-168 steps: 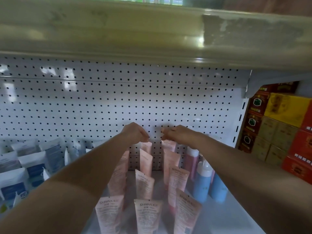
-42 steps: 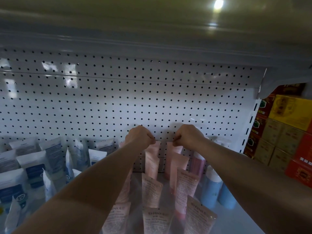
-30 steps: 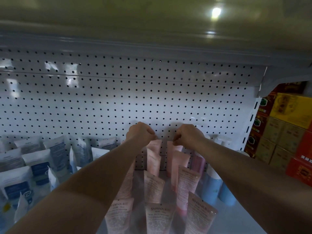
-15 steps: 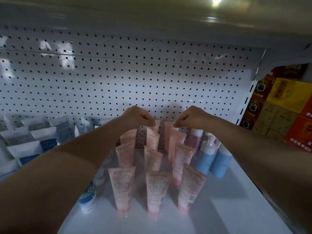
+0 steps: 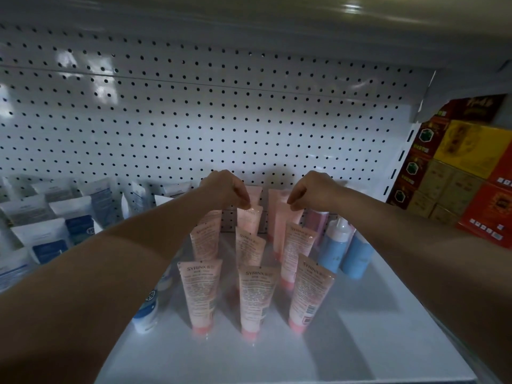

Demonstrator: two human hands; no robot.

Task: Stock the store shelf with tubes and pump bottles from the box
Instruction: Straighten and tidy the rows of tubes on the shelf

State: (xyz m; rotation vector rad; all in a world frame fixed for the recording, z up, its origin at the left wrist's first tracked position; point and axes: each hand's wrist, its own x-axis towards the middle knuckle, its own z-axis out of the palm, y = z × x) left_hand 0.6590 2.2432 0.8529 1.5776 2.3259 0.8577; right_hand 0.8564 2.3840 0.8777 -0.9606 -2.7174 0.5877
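Two hands reach deep over the shelf, both with fingers curled downward above the pink tubes. At about 11 o'clock from the middle of the view, the left hand (image 5: 225, 189) pinches the top edge of a pink tube (image 5: 249, 220) in the middle column, thumb and fingertips meeting at its crimped end. At about 1 o'clock, the right hand (image 5: 313, 191) has its fingertips curled together at the top of a pink tube in the right column (image 5: 282, 217); they touch its upper edge, and the grip looks like a pinch, though shadow hides the exact contact. Outward from the grips, the pink SYRINX tubes (image 5: 253, 297) stand cap-down in three columns running from the front of the white shelf (image 5: 360, 342) back to the pegboard wall (image 5: 194, 120). Just beside the right column, at 3 o'clock from it, stand two blue pump bottles (image 5: 333, 252) with white tops, and behind them a pink pump bottle (image 5: 317, 223). At 9 o'clock, past the left forearm, sit rows of white-and-blue tubes (image 5: 50, 239), one of them (image 5: 145, 314) close to the front pink tube. At 2 o'clock, beyond the shelf upright, red and yellow boxes (image 5: 465, 173) are stacked in the neighbouring bay.
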